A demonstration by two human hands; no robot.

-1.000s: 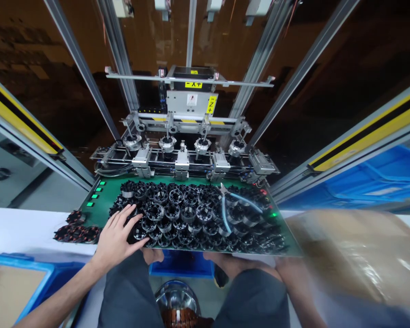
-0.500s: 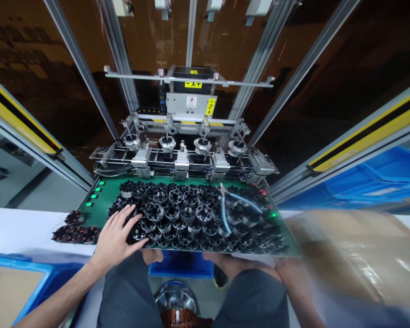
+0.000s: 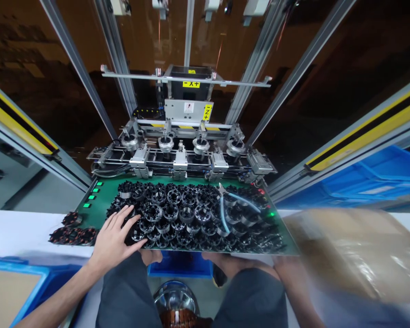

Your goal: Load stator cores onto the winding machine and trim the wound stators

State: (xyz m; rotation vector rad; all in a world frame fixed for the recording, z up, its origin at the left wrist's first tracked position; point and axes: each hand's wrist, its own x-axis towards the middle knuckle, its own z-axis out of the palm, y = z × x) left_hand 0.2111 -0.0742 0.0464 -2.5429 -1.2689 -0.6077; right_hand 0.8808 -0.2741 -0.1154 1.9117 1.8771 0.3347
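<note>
My left hand [image 3: 114, 241] lies with fingers spread on the front left of a heap of black ring-shaped parts [image 3: 187, 214]. The heap covers a green mat [image 3: 97, 207]. Blue-handled cutters [image 3: 234, 202] rest on the heap's right side. My right forearm runs up from the lower right. My right hand [image 3: 241, 266] sits under the mat's front edge, fingers hidden. A dark object [image 3: 218, 275] shows by that hand; I cannot tell what it is.
Behind the mat stands a machine with a row of several round fixtures [image 3: 181, 152] inside a metal frame. Copper-wound parts [image 3: 71, 233] lie left of the mat. Blue bins stand at the left [image 3: 37, 278] and right [image 3: 372, 175]. A blurred plastic-wrapped box [image 3: 355, 255] is at right. A metal bowl [image 3: 176, 296] sits between my knees.
The view has shifted slightly. My left hand stays on the same black parts, and nothing else has visibly moved.
</note>
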